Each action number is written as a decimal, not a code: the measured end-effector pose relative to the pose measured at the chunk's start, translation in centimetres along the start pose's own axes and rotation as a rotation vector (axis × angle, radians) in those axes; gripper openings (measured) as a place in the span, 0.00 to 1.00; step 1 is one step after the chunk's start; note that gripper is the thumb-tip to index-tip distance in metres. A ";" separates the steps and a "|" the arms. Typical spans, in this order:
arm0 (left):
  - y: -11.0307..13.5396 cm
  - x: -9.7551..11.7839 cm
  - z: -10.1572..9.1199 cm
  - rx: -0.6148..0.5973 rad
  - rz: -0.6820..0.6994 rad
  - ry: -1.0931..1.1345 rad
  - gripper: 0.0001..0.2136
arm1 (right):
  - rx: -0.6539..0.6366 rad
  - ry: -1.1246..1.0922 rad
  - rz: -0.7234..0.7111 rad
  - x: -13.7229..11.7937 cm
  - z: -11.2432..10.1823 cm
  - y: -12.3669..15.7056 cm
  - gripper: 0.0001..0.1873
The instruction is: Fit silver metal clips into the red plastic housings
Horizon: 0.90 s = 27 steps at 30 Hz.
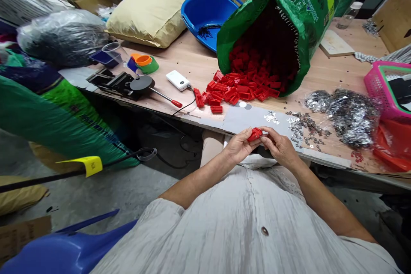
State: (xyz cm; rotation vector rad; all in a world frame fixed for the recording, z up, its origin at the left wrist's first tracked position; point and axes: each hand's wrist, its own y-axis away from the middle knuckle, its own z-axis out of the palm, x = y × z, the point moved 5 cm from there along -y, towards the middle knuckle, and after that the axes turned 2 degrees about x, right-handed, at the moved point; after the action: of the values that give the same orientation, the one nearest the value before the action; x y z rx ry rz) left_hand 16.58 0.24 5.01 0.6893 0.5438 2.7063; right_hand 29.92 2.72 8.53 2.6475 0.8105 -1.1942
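Just off the table's front edge, my left hand [240, 146] is closed around a red plastic part [255, 134]. My right hand [278, 146] meets it from the other side, thumb and fingertips pinched at the part's right end. Whether those fingertips also hold a small metal piece is too small to tell. Behind the hands, a heap of similar red parts [237, 87] spills from the mouth of a green sack [308, 21] lying on its side. Small silvery metal pieces [308, 130] are scattered to the right of my hands.
A hand press with a red-tipped lever [141, 85] stands at the left, near a white power bank [177, 80]. Farther back are a blue basin [205, 8] and a stuffed beige sack [147, 13]. Bagged metal pieces [353, 115] and a pink basket [379, 90] sit at the right.
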 end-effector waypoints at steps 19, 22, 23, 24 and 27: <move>0.1 -1.0 -1.3 0.029 0.115 -0.045 0.11 | 0.116 -0.287 0.228 1.9 1.5 1.0 0.14; 0.0 -1.2 -1.3 0.018 0.155 -0.063 0.12 | 0.069 -0.291 0.241 1.4 2.1 1.2 0.15; 0.0 -1.3 -1.3 0.021 0.161 -0.058 0.13 | 0.066 -0.293 0.242 1.3 2.3 1.2 0.15; 0.0 -1.4 -1.3 0.025 0.164 -0.054 0.13 | 0.066 -0.300 0.242 1.2 2.4 1.2 0.15; 0.1 -1.6 -1.4 0.036 0.164 -0.053 0.14 | 0.054 -0.344 0.246 1.3 2.9 1.2 0.15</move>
State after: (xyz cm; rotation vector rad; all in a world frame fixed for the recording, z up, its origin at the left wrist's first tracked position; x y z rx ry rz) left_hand 17.16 -0.87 3.26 0.8466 0.5467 2.8252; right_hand 29.33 1.34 5.54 2.3893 0.3884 -1.5539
